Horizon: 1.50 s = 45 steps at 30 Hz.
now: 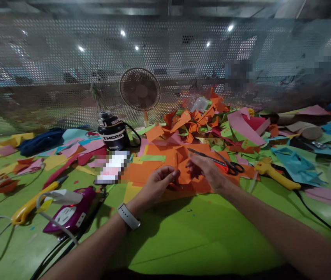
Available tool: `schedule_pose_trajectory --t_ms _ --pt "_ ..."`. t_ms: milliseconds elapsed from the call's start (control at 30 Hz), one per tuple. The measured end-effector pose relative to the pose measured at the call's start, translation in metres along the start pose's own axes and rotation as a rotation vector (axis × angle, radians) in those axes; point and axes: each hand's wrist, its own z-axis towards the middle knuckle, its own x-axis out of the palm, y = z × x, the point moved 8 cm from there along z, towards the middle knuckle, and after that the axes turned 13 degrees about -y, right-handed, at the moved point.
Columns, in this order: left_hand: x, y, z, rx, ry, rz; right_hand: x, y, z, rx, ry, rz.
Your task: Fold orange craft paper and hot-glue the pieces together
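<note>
My left hand [163,181], with a pale wristband, pinches the edge of a small folded orange paper piece [180,161] above the orange sheets [142,174] on the green table. To its right, my right hand [205,169] is held apart, its fingers loosely spread and somewhat blurred, with nothing visible between them. Scissors [232,165] with dark handles lie on the orange sheets just beyond my right hand. A light green strip [153,158] rests on the sheets behind my left hand.
Left stand a purple power strip [70,212] with cords, a yellow-handled tool [34,202], a phone [112,167] and a black bottle [113,132]. A yellow glue gun [276,174] lies right. Behind are a fan [140,89] and heaped paper scraps [209,116].
</note>
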Motion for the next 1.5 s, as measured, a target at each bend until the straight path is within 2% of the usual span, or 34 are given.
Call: schedule_pose_trajectory --t_ms 100,167,267,367,433,600,733,1000,1133,1333,1500 --pt "0.001 0.000 0.000 -0.009 0.062 0.052 -0.013 0.000 0.008 -0.016 -0.091 0.045" --pt "-0.003 -0.004 0.001 0.032 0.070 0.109 -0.017 0.000 0.011 -0.013 -0.109 0.054" --pt "-0.006 -0.013 0.002 0.094 0.087 0.205 -0.011 0.003 0.010 -0.027 -0.037 0.023" --pt "-0.005 -0.018 0.000 0.098 0.135 0.258 -0.002 0.006 0.006 -0.078 0.052 -0.005" --pt "-0.008 -0.019 0.001 0.095 0.119 0.243 0.000 0.006 0.005 -0.091 0.066 -0.014" --pt "-0.017 -0.013 0.008 0.073 0.058 0.197 -0.003 -0.002 0.008 -0.022 0.022 -0.054" --pt "-0.027 -0.015 0.015 0.110 -0.011 0.216 0.001 -0.004 0.007 0.028 0.088 -0.109" --pt "-0.034 -0.019 0.016 0.097 -0.028 0.189 0.008 -0.010 0.001 0.079 0.096 -0.082" --pt "-0.036 -0.022 0.014 0.037 -0.042 0.166 0.008 -0.020 0.002 0.133 0.064 -0.064" --pt "-0.044 -0.018 0.007 -0.166 -0.077 0.148 0.011 -0.027 -0.002 0.196 0.055 -0.023" --pt "-0.049 -0.006 0.001 -0.207 -0.038 0.126 0.018 -0.035 -0.009 0.252 0.086 -0.036"
